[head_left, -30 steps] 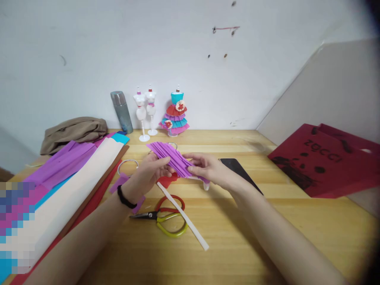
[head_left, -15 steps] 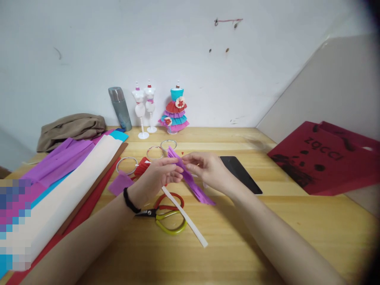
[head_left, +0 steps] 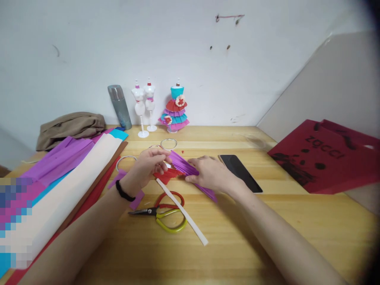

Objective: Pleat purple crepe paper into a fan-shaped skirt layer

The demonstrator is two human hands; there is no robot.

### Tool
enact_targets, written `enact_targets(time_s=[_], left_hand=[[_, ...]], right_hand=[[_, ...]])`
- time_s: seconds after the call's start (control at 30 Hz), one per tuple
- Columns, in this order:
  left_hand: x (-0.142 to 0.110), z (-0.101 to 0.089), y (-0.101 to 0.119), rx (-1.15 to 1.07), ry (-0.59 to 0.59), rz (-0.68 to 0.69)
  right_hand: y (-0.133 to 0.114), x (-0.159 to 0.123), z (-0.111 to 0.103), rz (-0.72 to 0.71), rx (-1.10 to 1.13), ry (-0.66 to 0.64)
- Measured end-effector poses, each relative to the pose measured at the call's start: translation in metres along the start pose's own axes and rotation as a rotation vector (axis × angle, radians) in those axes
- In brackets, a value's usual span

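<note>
A pleated strip of purple crepe paper (head_left: 181, 163) slants between my two hands over the table. My left hand (head_left: 150, 166) is at its upper left end, fingers curled and closed on that end. My right hand (head_left: 212, 174) closes over the middle of the strip, hiding part of it; its lower end shows below the fingers. A red piece of ruffled paper (head_left: 167, 175) lies beneath, between the hands. Nearer me, a white paper strip (head_left: 190, 221) crosses the handles of the scissors (head_left: 170, 227). A purple paper piece (head_left: 137, 201) is partly covered by my left wrist.
Left are layered coloured paper sheets (head_left: 77, 174) and a brown cloth (head_left: 71, 128). Behind stand a flask (head_left: 119, 107), two white mannequins (head_left: 142, 113) and one in a ruffled dress (head_left: 175, 114). Metal rings (head_left: 168, 139), a black phone (head_left: 242, 174) and a red bag (head_left: 323, 158) are also there.
My left hand has moved left and my right hand has turned palm-down over the strip. The strip's upper end is lower. The red ruffled paper now shows between my hands.
</note>
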State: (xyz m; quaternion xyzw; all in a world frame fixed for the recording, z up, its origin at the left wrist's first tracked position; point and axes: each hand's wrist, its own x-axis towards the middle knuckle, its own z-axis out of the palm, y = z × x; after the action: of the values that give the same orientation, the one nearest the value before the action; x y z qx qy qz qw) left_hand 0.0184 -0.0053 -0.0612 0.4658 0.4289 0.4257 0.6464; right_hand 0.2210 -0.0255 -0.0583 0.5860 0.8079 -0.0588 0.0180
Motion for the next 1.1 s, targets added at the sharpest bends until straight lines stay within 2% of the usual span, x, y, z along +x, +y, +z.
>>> enact_targets(time_s=[0.27,0.47,0.7,0.83,1.1], left_hand=[[-0.001,0.002,0.001,0.007,-0.01,-0.014],[0.001,0.0,0.0,0.002,-0.016,0.001],[0.0,0.001,-0.001,0.003,-0.017,-0.035],[0.0,0.002,-0.001,-0.001,-0.004,-0.047],[0.001,0.0,-0.003,-0.02,-0.03,-0.029]], right_hand=[[-0.007,0.001,0.004,0.003,-0.047,-0.009],[-0.004,0.004,-0.001,0.129,0.025,0.061],[-0.003,0.004,0.004,0.057,0.035,-0.001],[-0.006,0.004,0.006,0.025,0.009,0.011],[-0.002,0.01,0.01,0.12,0.068,0.065]])
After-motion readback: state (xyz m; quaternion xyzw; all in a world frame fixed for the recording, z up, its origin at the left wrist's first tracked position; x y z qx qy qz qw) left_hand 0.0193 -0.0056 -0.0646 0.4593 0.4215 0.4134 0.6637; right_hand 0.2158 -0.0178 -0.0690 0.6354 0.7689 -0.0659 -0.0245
